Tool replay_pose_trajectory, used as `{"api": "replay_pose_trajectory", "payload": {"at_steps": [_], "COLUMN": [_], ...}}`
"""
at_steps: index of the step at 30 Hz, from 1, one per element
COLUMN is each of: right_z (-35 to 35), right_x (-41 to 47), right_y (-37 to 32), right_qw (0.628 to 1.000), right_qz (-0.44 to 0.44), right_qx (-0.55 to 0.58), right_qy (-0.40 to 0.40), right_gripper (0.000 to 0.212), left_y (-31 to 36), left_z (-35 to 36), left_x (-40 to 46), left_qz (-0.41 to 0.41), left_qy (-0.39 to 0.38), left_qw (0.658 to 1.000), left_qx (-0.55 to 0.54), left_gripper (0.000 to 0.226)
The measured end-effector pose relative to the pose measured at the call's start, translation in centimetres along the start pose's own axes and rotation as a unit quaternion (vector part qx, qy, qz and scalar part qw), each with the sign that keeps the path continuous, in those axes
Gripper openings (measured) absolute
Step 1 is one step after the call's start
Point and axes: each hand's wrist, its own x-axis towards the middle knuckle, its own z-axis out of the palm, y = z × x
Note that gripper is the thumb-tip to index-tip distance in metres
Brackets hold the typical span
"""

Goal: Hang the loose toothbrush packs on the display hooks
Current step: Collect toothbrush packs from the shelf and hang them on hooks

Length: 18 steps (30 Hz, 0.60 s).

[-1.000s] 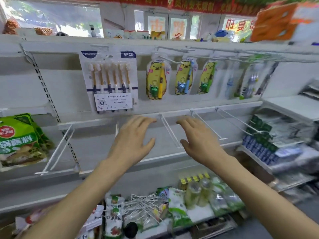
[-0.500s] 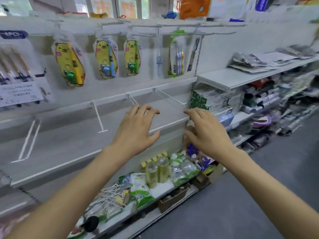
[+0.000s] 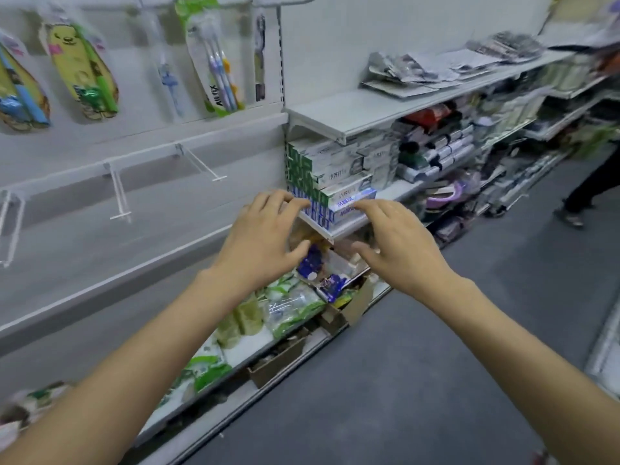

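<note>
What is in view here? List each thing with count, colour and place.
Hanging toothbrush packs: about six, yellow, green and clear, top row left.
Bare hooks: three, white, lower rail left.
Toothpaste boxes: a stack, green, white and blue, middle shelf.
Loose packs: a pile, grey and white, upper shelf right.
Bagged goods: several, green and clear, bottom shelf.
Another person: one, dark clothes, far right.
Left hand: open, empty.
Right hand: open, empty.
</note>
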Motion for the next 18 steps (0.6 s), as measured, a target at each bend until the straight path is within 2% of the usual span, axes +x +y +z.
{"api": "replay_pose_trajectory", "payload": {"at_steps": [9, 18], "right_z": [-0.4, 0.6], "right_x": [1.6, 8.0], "right_y": [8.5, 19.7], "right_qw": [0.998, 0.994], "right_qz": [0.057, 0.099], "right_qx": [0.013, -0.025], "right_qy": [0.014, 0.029], "right_gripper": [0.058, 0.058], "left_y": [4.2, 6.3], "left_z": [5.3, 11.9], "left_x": [8.8, 23.6], "left_qz": [0.038, 0.100], "left_qy": [-0.003, 0.012], "left_qw": [0.999, 0.992], "left_qx": [-0.032, -0.069], "left_gripper": [0.051, 0.047]}}
